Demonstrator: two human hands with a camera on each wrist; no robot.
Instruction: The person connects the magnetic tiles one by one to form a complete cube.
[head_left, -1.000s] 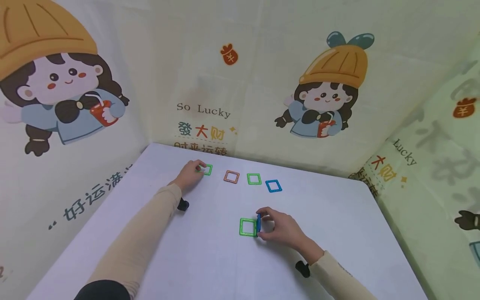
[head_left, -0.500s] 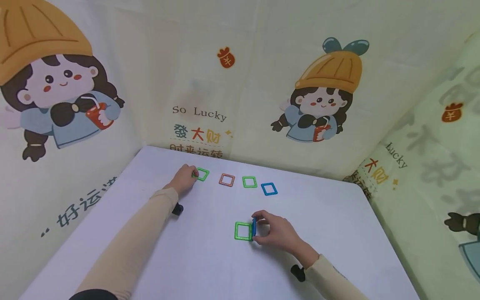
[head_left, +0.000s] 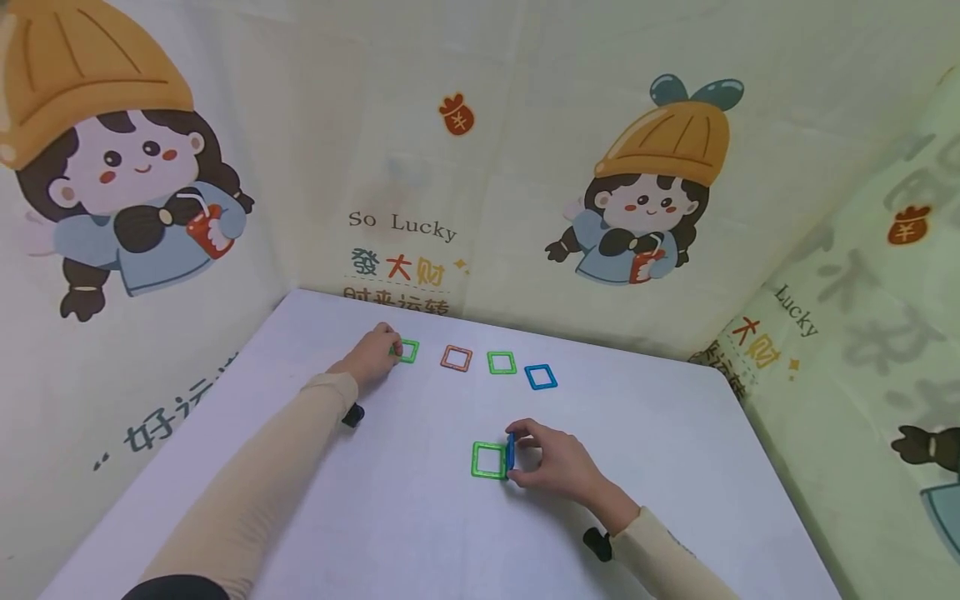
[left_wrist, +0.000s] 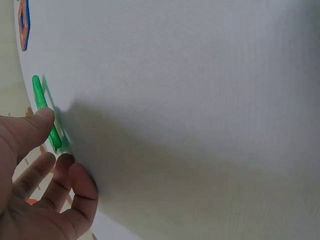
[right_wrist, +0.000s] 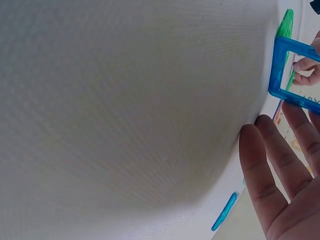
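At the far left of the white table my left hand (head_left: 372, 353) pinches a green square magnetic tile (head_left: 410, 351) by its left side. In the left wrist view the thumb lies on this green tile (left_wrist: 54, 136), and a thin shadow shows beside it. Closer in, my right hand (head_left: 564, 465) holds a blue square magnetic tile (head_left: 511, 451) on edge between thumb and fingers. This blue tile (right_wrist: 275, 70) stands upright along the right side of another green square tile (head_left: 474, 460), which lies flat.
Along the back lie an orange square tile (head_left: 444, 358), a green one (head_left: 502, 372) and a blue one (head_left: 542, 387), spaced apart. Printed cloth (head_left: 510, 292) hangs behind and at both sides of the white table (head_left: 420, 517).
My left hand has taken hold of the far-left green tile and shifted it slightly nearer. The right hand keeps the blue tile upright in place. The head view has shifted a little.
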